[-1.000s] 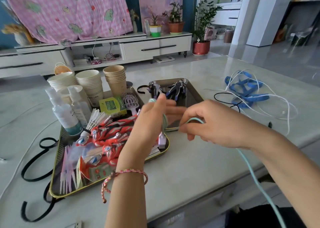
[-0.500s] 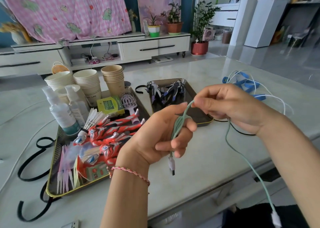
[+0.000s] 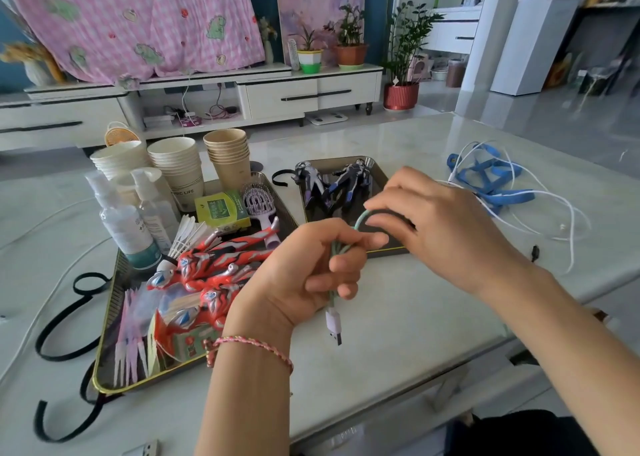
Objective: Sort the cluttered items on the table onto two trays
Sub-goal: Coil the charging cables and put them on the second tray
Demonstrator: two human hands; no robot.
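The cable (image 3: 360, 218) is showing mint green, its plug (image 3: 333, 320) lilac. The toy figures (image 3: 221, 261) are wearing red with silver and black streaks; the dark figures (image 3: 346, 182) are showing black and blue. The blanket (image 3: 138, 23) is displaying pink gingham with green patches. The straps (image 3: 495, 175) are showing blue, the cords (image 3: 569, 213) white, the cup stack (image 3: 230, 158) tan, the bracelet (image 3: 256, 345) braided pink.

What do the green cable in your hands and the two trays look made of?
Green cable: soft matte sheath that bends into tight loops, rubbery or braided, cannot tell; its plug is pale plastic with a metal tip. Left tray and right tray: probably metal, with a dark glossy floor that mirrors the light and a thin gold-coloured rim.
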